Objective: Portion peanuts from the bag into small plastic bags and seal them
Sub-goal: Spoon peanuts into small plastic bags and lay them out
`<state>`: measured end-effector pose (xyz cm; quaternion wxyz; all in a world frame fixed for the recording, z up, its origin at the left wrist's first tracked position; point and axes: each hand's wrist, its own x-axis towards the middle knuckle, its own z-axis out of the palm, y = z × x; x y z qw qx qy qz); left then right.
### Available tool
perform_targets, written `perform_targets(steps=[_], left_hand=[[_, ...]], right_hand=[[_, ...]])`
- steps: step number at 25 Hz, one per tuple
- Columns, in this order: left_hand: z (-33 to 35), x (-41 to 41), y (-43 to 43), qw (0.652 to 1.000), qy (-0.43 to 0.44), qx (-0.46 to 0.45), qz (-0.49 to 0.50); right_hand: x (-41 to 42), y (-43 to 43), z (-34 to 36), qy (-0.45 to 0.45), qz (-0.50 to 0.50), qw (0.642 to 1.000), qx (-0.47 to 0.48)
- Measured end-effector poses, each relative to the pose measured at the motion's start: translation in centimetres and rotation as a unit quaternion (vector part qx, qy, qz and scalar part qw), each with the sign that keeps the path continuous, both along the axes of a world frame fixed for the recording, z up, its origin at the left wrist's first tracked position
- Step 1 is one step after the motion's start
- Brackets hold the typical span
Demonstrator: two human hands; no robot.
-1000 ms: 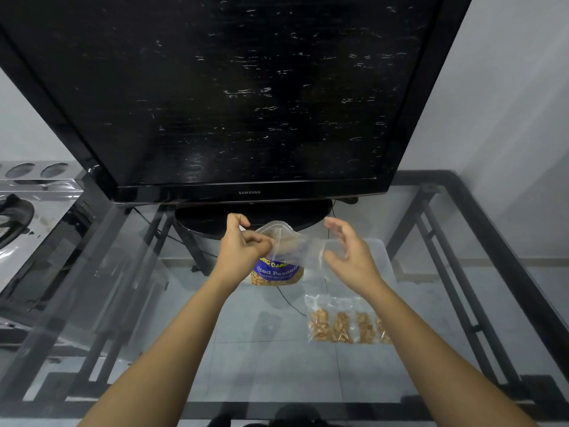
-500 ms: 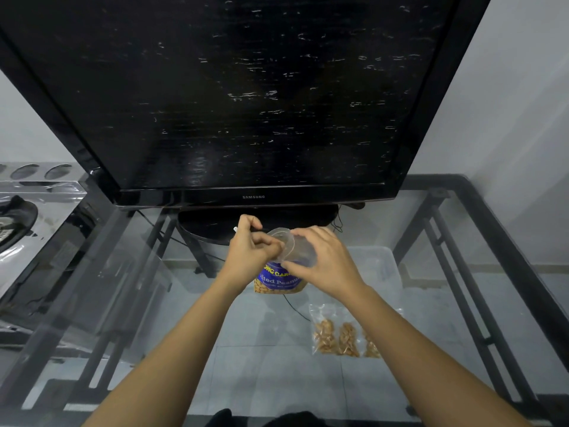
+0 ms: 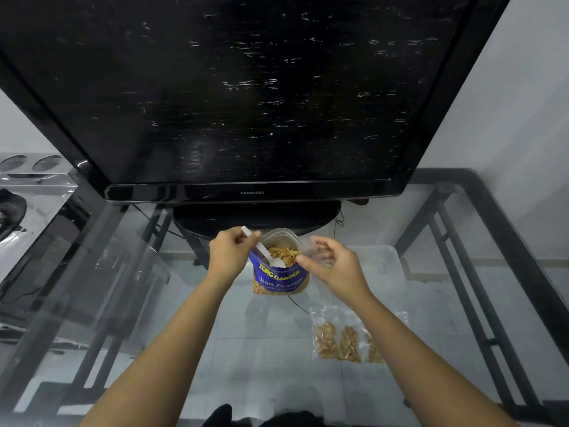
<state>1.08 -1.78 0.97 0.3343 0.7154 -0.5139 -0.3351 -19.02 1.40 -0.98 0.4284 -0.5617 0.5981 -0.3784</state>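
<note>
The peanut bag stands open mid-bench, just in front of the television base. The left hand curls its fingers round a white spoon whose bowl dips into the bag's mouth. The right hand pinches a clear small bag beside it, and filled small bags lie near-right.

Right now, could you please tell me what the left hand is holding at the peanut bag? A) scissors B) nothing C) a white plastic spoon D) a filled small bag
C: the left hand pinches the handle of a white plastic spoon, its bowl down in the open peanut bag; the right hand pinches an empty clear plastic bag.
</note>
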Motion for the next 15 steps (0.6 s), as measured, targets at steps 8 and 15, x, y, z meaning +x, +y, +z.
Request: perform_targets(steps=[8,15], left_hand=[[1.5,0.4,-0.1,0.936,-0.228,-0.115,-0.241],[0.6,0.2,-1.6,0.995,-0.096,-0.007,-0.010]], right_hand=[[-0.2,-0.1,-1.0,-0.025,0.012,0.999,0.023],[-0.5,-0.2,-1.2,-0.032,0.019,0.999,0.032]])
